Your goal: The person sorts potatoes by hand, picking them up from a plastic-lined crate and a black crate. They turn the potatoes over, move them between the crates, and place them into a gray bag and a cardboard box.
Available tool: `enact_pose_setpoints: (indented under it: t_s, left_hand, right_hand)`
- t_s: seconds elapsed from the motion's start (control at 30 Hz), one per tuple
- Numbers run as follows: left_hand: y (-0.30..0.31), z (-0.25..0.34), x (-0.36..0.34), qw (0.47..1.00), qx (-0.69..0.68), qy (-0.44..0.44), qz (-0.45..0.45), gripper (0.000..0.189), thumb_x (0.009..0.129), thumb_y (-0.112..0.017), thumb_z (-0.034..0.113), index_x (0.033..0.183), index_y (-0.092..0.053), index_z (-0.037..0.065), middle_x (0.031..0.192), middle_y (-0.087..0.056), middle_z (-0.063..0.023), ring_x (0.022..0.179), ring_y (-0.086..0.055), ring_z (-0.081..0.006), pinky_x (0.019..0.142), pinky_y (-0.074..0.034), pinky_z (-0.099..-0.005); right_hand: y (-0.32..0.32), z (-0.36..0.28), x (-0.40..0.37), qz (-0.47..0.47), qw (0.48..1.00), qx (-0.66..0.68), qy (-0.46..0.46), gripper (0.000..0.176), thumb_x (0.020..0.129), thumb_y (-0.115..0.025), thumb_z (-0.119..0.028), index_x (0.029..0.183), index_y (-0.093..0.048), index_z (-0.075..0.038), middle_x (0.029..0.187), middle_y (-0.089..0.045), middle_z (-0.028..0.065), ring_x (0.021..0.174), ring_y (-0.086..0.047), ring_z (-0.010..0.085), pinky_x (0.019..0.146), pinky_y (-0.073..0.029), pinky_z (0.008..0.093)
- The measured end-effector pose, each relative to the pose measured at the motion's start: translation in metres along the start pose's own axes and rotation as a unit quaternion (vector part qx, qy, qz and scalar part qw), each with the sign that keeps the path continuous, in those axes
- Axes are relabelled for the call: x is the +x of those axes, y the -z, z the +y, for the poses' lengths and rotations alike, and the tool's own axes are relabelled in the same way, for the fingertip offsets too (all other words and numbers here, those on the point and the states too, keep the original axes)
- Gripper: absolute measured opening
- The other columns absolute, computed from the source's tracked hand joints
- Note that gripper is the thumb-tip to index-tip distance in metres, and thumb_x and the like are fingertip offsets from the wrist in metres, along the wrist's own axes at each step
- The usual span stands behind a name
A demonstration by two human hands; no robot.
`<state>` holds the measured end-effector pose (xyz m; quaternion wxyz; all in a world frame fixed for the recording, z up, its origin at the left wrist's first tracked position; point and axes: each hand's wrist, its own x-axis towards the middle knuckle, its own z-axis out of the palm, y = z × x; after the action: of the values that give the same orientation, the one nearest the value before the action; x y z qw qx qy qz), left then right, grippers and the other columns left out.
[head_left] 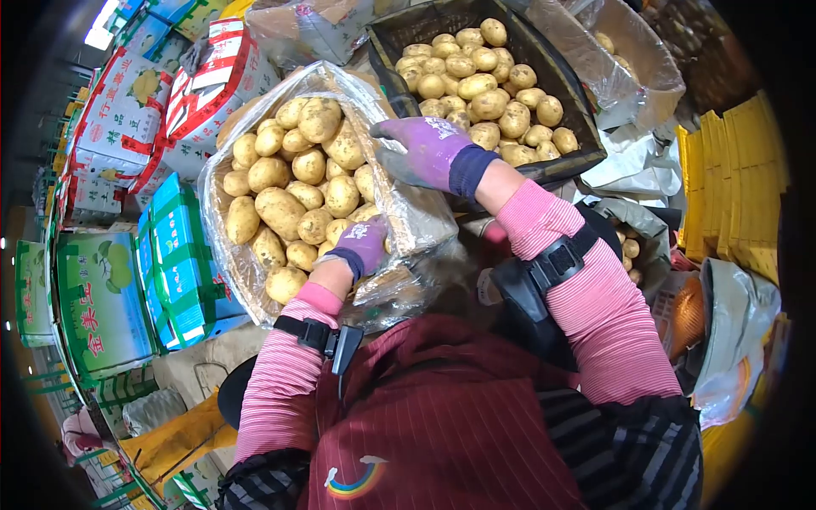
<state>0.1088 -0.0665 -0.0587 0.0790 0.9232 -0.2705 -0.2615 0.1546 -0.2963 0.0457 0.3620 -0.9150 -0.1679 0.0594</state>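
A cardboard carton (416, 200) with a clear plastic liner stands in front of me, tilted and filled with potatoes (280, 212). My right hand (433, 153), in a purple glove with grey fingers, grips the carton's far right side at the liner. My left hand (364, 245), also gloved in purple, reaches inside the near right corner, against the potatoes and the wall. Its fingertips are partly hidden there, so whether it holds a potato cannot be made out. Beyond my right hand is a dark crate (586, 161), lined in black and holding more potatoes (489, 98).
Printed cartons (110, 297) and a blue box with green tape (183, 263) are stacked at the left. Yellow crates (735, 178) stand at the right. Another plastic-lined carton (646, 81) sits at the back right. A sack of potatoes (633, 246) is beside my right arm.
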Motion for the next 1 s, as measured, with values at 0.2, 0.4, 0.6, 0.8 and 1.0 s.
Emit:
enact_pose_setpoints:
  t_s: [0.2, 0.4, 0.6, 0.8, 1.0]
  left_hand:
    - [0.006, 0.003, -0.021, 0.995, -0.084, -0.023, 0.044, 0.046, 0.08, -0.069, 0.008, 0.123, -0.058, -0.001, 0.122, -0.063, -0.0312, 0.111, -0.063, -0.0462, 0.095, -0.052, -0.0494]
    - [-0.004, -0.032, -0.06, 0.896, -0.401, 0.097, 0.162, 0.04, 0.094, -0.071, 0.02, 0.131, -0.066, 0.005, 0.118, -0.072, -0.0123, 0.107, -0.067, -0.0193, 0.097, -0.052, -0.0331]
    - [0.032, -0.133, -0.068, 0.863, -0.287, 0.241, 0.338, 0.049, 0.09, -0.075, 0.019, 0.136, -0.062, 0.005, 0.121, -0.069, -0.0173, 0.108, -0.067, -0.0253, 0.095, -0.055, -0.0373]
    - [0.097, -0.111, 0.016, 0.919, -0.081, 0.068, 0.38, 0.072, 0.087, -0.075, 0.032, 0.148, -0.048, 0.005, 0.147, -0.054, -0.0229, 0.133, -0.055, -0.039, 0.112, -0.045, -0.0411]
    - [0.137, -0.07, 0.098, 0.941, 0.094, 0.239, 0.221, 0.103, 0.078, -0.08, 0.047, 0.16, -0.028, 0.012, 0.153, -0.044, -0.0247, 0.134, -0.053, -0.0396, 0.108, -0.046, -0.046]
  right_hand:
    - [0.001, 0.004, 0.002, 0.046, 0.996, 0.065, 0.03, 0.048, 0.095, -0.055, -0.038, 0.133, -0.062, -0.01, 0.118, -0.07, 0.0222, 0.11, -0.067, 0.039, 0.096, -0.053, 0.049]
    - [0.002, 0.007, -0.009, 0.081, 0.995, -0.006, 0.06, 0.041, 0.096, -0.057, -0.034, 0.129, -0.064, -0.011, 0.116, -0.07, 0.0199, 0.106, -0.068, 0.0381, 0.092, -0.054, 0.0491]
    - [-0.006, -0.011, -0.015, 0.028, 0.997, -0.031, 0.072, 0.039, 0.096, -0.057, -0.034, 0.126, -0.065, -0.01, 0.108, -0.072, 0.0184, 0.101, -0.069, 0.0376, 0.087, -0.055, 0.0497]
    - [-0.013, -0.025, -0.005, 0.036, 0.994, -0.049, 0.088, 0.038, 0.096, -0.056, -0.034, 0.124, -0.065, -0.01, 0.109, -0.072, 0.0176, 0.102, -0.069, 0.0362, 0.089, -0.054, 0.0497]
    - [-0.031, -0.03, 0.006, -0.022, 0.995, -0.063, 0.081, 0.042, 0.096, -0.05, -0.032, 0.128, -0.063, -0.009, 0.114, -0.072, 0.0156, 0.105, -0.069, 0.0352, 0.092, -0.053, 0.0491]
